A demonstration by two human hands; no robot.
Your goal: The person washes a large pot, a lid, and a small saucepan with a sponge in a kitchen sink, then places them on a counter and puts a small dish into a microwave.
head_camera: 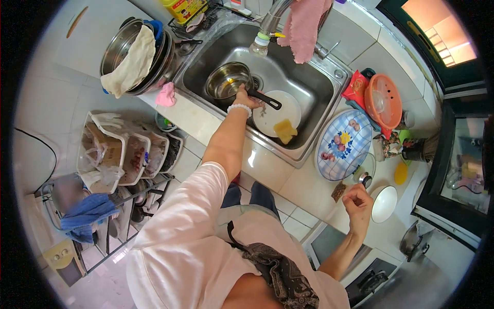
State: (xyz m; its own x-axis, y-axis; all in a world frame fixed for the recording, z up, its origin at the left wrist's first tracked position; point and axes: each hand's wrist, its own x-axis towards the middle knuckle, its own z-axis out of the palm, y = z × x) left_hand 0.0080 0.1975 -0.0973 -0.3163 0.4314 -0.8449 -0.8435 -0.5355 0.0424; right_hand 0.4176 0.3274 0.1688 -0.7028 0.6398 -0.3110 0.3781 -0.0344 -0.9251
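My left hand is in the steel sink, closed around the base of the black handle of a small metal saucepan. The pan is upright with a little yellowish liquid or reflection inside. Beneath its handle lies a white plate with a yellow sponge on its lower edge. Over the counter at the right, my right hand has its fingers curled near the black knob of a glass lid. A small brown packet and a white bowl flank that hand; whether its fingers hold anything is unclear.
A faucet with a pink cloth reaches over the sink. Stacked pots and basins stand left of it. A patterned oval tray and an orange colander occupy the right counter. Plastic bins stand lower left.
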